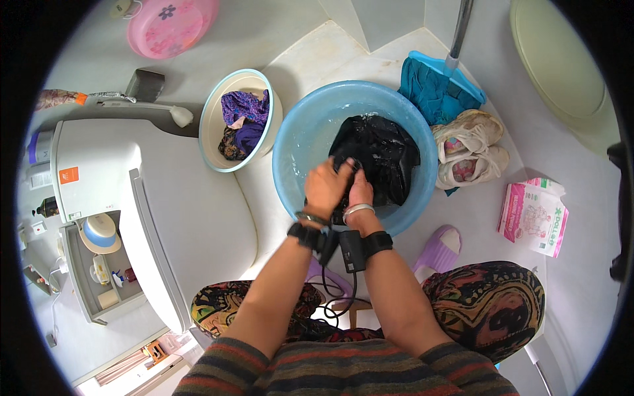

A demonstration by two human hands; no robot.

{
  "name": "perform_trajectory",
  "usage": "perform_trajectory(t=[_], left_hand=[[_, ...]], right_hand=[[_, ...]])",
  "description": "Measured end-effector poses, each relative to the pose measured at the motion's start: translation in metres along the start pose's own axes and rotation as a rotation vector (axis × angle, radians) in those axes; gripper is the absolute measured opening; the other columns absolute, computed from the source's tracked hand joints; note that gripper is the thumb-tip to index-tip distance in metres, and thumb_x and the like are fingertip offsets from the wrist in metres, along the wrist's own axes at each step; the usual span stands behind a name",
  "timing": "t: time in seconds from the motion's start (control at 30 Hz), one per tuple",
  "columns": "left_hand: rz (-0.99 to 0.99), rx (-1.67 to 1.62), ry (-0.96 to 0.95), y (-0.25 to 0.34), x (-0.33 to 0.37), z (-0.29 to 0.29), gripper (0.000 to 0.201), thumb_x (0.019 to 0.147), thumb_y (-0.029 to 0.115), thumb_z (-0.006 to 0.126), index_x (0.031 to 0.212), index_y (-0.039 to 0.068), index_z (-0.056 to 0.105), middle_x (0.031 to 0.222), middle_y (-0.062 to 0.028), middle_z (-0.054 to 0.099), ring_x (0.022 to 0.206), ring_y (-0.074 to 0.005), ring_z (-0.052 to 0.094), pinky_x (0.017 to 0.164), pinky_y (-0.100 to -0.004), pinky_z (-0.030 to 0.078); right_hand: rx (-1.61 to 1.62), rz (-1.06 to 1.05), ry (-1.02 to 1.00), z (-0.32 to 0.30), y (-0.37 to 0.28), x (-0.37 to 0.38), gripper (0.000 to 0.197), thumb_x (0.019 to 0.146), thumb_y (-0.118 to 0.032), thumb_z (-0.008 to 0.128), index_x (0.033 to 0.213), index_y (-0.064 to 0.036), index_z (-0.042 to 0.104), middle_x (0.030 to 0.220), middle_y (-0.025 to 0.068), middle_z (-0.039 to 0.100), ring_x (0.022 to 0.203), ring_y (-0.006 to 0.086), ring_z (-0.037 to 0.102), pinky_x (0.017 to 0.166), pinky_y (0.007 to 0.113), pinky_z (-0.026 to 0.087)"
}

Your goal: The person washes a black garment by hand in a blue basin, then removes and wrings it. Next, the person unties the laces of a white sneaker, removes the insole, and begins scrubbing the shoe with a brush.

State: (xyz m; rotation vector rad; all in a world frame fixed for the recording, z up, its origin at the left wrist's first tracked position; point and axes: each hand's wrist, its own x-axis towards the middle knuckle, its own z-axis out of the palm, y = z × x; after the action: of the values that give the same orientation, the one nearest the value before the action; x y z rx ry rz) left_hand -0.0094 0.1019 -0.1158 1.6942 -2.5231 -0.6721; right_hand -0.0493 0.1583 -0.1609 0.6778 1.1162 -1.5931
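Squatting over a blue basin (297, 142) of water, the person has both hands on a wet black garment (383, 155) bunched up inside it. The left hand (327, 188) is closed around a fold of the cloth, and the right hand (360, 193) is pressed up beside it, also clutching fabric. Just left of the basin sits a cream tub (212, 129) holding purple clothes (246, 112), and a pair of white sneakers (470, 152) lies on the right.

A pink-and-white soft rectangular package (533, 216) is lying on the floor at the right, near the sandals. An orange square label (69, 175) is sitting on the white washing machine's lid at the left, with a smaller pale sticker (74, 216) below it.
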Motion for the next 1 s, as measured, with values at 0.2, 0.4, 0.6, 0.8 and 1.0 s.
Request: perform_trajectory(t=[0.2,0.4,0.6,0.8,1.0], left_hand=[[-0.125,0.093,-0.129,-0.099,0.073,-0.001,0.048,0.088,0.039,0.058,0.122,0.006,0.057,0.098,-0.0272,0.065,0.097,-0.0437,0.061,0.083,-0.0489,0.048],[0.226,-0.01,-0.011,-0.099,0.043,0.052,0.083,0.082,0.054,0.064,0.149,0.022,0.027,0.149,-0.0221,0.028,0.131,-0.0475,0.035,0.105,-0.0506,0.035],[-0.05,0.197,-0.28,-0.098,0.055,0.066,0.076,0.081,0.042,0.071,0.141,0.012,0.036,0.138,-0.023,0.044,0.116,-0.0464,0.051,0.097,-0.0473,0.044],[-0.123,-0.454,-0.22,-0.061,0.042,0.024,0.051,0.076,0.033,0.071,0.115,0.001,0.06,0.101,-0.025,0.066,0.101,-0.0392,0.063,0.088,-0.0406,0.049],[0.073,-0.248,-0.146,0.016,-0.042,-0.02,0.038,0.078,0.031,0.071,0.105,0.006,0.063,0.094,-0.0203,0.068,0.089,-0.0359,0.066,0.077,-0.0385,0.052]], right_hand=[[-0.064,-0.29,-0.112,0.007,-0.003,0.014,0.079,0.084,-0.053,0.063,0.124,0.0136,0.051,0.125,0.0226,0.057,0.113,0.0307,0.055,0.098,0.037,0.04],[-1.045,-0.389,0.186,-0.048,0.011,0.052,0.064,0.084,-0.038,0.068,0.124,0.0095,0.051,0.122,0.0301,0.055,0.116,0.044,0.05,0.098,0.045,0.042],[-1.001,-0.353,0.404,-0.053,0.019,0.056,0.061,0.081,-0.024,0.072,0.13,0.0034,0.048,0.126,0.0255,0.055,0.116,0.0417,0.052,0.098,0.045,0.042],[0.132,-0.041,0.022,-0.028,0.008,0.052,0.058,0.088,-0.045,0.062,0.129,-0.0054,0.052,0.12,0.0094,0.062,0.109,0.028,0.058,0.096,0.041,0.045],[0.251,0.308,-0.256,-0.029,0.009,0.039,0.067,0.089,-0.061,0.051,0.124,-0.0054,0.057,0.116,0.0126,0.062,0.099,0.0291,0.062,0.086,0.043,0.051]])
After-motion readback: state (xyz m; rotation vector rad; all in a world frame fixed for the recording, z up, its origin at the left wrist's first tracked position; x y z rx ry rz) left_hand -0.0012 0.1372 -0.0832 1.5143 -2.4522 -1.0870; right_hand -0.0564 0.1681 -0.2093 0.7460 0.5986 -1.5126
